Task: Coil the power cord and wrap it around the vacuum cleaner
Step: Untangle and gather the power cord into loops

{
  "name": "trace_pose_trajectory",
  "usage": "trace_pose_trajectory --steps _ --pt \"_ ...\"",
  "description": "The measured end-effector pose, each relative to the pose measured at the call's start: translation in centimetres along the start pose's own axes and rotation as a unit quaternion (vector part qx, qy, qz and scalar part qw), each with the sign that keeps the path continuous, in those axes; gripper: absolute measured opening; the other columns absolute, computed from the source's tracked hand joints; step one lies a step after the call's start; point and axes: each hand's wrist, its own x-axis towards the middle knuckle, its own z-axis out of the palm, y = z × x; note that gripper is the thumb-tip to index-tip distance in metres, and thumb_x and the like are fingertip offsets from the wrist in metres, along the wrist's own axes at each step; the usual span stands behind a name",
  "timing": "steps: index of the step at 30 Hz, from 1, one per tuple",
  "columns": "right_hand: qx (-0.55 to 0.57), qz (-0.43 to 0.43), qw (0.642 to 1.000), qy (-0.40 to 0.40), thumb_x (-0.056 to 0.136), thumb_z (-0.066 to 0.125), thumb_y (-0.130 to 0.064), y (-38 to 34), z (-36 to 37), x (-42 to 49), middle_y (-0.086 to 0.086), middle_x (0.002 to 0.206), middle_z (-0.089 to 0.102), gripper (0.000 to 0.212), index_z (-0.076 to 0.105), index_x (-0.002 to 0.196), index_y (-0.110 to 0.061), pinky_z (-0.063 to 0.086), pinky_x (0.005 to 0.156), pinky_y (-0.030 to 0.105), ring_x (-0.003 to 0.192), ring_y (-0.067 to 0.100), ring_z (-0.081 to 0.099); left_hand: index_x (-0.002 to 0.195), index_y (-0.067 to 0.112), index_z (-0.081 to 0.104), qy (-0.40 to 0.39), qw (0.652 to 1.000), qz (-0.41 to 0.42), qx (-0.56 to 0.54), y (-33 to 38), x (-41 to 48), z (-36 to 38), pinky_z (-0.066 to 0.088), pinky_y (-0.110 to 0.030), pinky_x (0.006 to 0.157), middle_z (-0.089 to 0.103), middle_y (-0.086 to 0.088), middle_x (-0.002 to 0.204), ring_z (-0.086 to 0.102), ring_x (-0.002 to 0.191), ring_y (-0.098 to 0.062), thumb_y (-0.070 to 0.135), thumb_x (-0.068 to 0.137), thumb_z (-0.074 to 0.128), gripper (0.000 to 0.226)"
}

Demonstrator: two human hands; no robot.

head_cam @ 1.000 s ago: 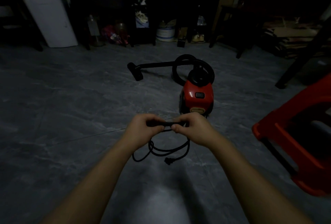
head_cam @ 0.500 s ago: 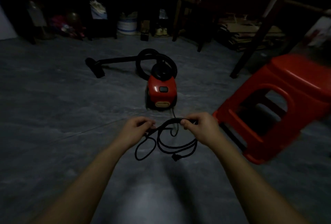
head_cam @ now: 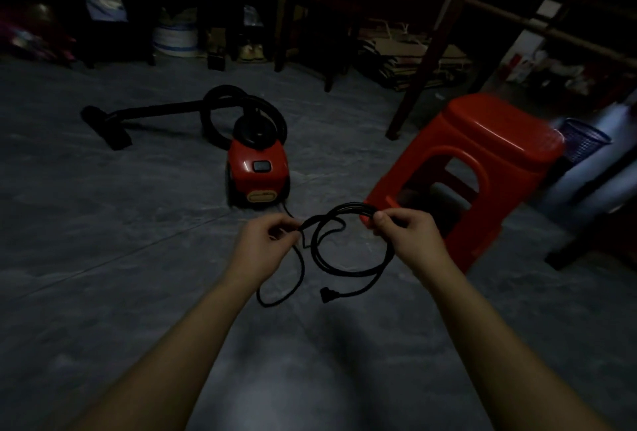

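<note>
The power cord's (head_cam: 339, 207) loops are pinched by the right hand (head_cam: 403, 234) and its feed strand by the left hand (head_cam: 267, 241); new loops should be matched in size and laid untwisted.

The power cord (head_cam: 347, 204) disappears inside the pinch of the left hand (head_cam: 265, 241) and under the curled fingers of the right hand (head_cam: 403, 230), so the number of turns held cannot be told. The print on the vacuum cleaner (head_cam: 258, 172) label (head_cam: 262, 197) is too small to read. The right hand hides part of the red stool's (head_cam: 482, 141) near leg. Clutter (head_cam: 175, 38) along the far edge of the floor (head_cam: 103, 224) is lost in darkness. Both forearms are cut off at the lower edge of the picture.
</note>
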Motion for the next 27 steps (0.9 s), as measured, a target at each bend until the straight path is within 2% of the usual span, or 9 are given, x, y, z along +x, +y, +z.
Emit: trace_pose_trajectory --steps 3,6,9,12,14,17,19,22,27 --pt "-0.001 -0.008 1.0 -0.01 0.095 0.064 -0.027 -0.2 0.6 0.2 -0.001 0.078 0.074 0.021 0.079 0.085 -0.015 0.052 0.074 0.031 0.076 0.012 0.068 0.101 0.027 0.075 -0.016 1.0 0.005 0.008 -0.2 -0.2 -1.4 0.047 -0.011 0.067 0.07 0.007 0.086 0.061 0.073 -0.003 0.009 0.084 0.074 0.025" --pt "-0.02 -0.026 0.999 -0.023 0.096 0.063 -0.027 -0.8 2.3 0.5 -0.005 0.076 0.072 0.022 0.078 0.085 -0.016 0.048 0.066 0.025 0.07 0.006 0.064 0.11 0.023 0.075 -0.033 0.999 -0.017 0.017 -0.2 -0.6 -3.0 0.047 -0.014 0.067 0.069 0.0 0.088 0.059 0.074 -0.007 0.01 0.085 0.074 0.028" --pt "-0.022 -0.035 0.998 -0.036 0.097 0.062 -0.028 -1.9 4.3 1.2 -0.003 0.078 0.073 0.024 0.078 0.086 -0.014 0.048 0.066 0.027 0.071 0.008 0.065 0.102 0.024 0.075 -0.019 0.999 -0.04 0.005 0.3 -1.2 -5.0 0.05 -0.014 0.064 0.068 -0.002 0.085 0.058 0.071 -0.007 0.008 0.085 0.074 0.023" --pt "-0.021 -0.046 0.997 -0.058 0.096 0.062 -0.03 -3.2 6.5 1.9 -0.002 0.08 0.074 0.023 0.078 0.087 -0.016 0.053 0.069 0.032 0.075 0.013 0.068 0.092 0.027 0.072 0.0 0.998 -0.065 -0.006 0.9 -2.0 -7.3 0.054 -0.02 0.072 0.068 0.0 0.083 0.061 0.075 -0.007 0.005 0.083 0.076 0.024" --pt "-0.011 -0.057 0.995 -0.075 0.096 0.062 -0.03 -4.3 8.1 2.2 -0.002 0.081 0.074 0.023 0.077 0.087 -0.016 0.052 0.07 0.03 0.078 0.013 0.068 0.089 0.024 0.072 0.018 0.997 -0.081 -0.002 1.0 -2.4 -8.9 0.055 -0.023 0.074 0.068 -0.001 0.084 0.062 0.076 -0.008 0.004 0.082 0.076 0.022" --pt "0.006 -0.079 0.992 -0.094 0.096 0.062 -0.03 -5.8 10.2 2.4 -0.001 0.081 0.074 0.024 0.077 0.087 -0.013 0.052 0.072 0.03 0.079 0.013 0.068 0.089 0.018 0.072 0.052 0.995 -0.09 0.001 1.3 -2.8 -10.8 0.05 -0.014 0.069 0.071 0.003 0.087 0.064 0.075 0.004 0.004 0.082 0.076 0.016" --pt "0.026 -0.087 0.991 -0.101 0.096 0.063 -0.028 -6.2 11.2 2.4 -0.002 0.08 0.073 0.022 0.076 0.082 -0.016 0.053 0.074 0.031 0.079 0.014 0.068 0.093 0.011 0.072 0.065 0.993 -0.093 -0.006 1.4 -3.1 -11.9 0.051 -0.016 0.07 0.073 -0.001 0.089 0.066 0.076 0.001 0.007 0.082 0.077 0.012" --pt "0.035 -0.097 0.988 -0.118 0.095 0.064 -0.026 -6.1 12.0 2.4 -0.003 0.078 0.073 0.019 0.072 0.077 -0.025 0.054 0.073 0.03 0.079 0.013 0.069 0.092 0.01 0.073 0.066 0.993 -0.1 0.001 1.7 -3.8 -13.0 0.053 -0.014 0.07 0.074 -0.005 0.089 0.066 0.078 -0.006 0.016 0.082 0.079 0.013" --pt "0.014 -0.105 0.986 -0.131 0.094 0.066 -0.026 -5.9 11.8 2.2 -0.002 0.08 0.073 0.017 0.071 0.078 -0.026 0.053 0.072 0.026 0.08 0.012 0.068 0.081 0.01 0.068 0.071 0.993 -0.084 0.044 1.9 -4.4 -13.0 0.046 -0.008 0.06 0.067 -0.002 0.077 0.059 0.064 0.004 0.007 0.081 0.079 0.011"
